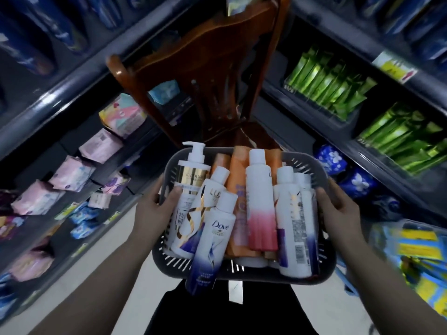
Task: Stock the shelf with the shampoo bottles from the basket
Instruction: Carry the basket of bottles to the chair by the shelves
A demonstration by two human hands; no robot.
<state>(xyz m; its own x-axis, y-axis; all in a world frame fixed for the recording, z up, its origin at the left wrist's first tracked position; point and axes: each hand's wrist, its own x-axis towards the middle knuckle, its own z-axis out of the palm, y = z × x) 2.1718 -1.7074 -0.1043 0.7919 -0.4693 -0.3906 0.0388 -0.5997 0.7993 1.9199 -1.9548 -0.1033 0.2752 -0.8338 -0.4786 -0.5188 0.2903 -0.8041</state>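
Observation:
I carry a grey slotted plastic basket [325, 240] at waist height in a shop aisle. My left hand [154, 209] grips its left rim and my right hand [338, 209] grips its right rim. Several shampoo bottles lie packed inside: a white pump bottle with a gold band [191, 180], a white and blue Dove bottle [212, 240] leaning over the near rim, a white and pink bottle [260, 201], orange bottles [238, 172] and white and purple ones [294, 226].
A brown wooden chair [205, 76] stands in the aisle just beyond the basket. Dark shelves on the left hold pink and blue soft packs [72, 175]. On the right, shelves carry green packs [331, 85], blue flowered packs [331, 158] and yellow-blue packs [416, 243].

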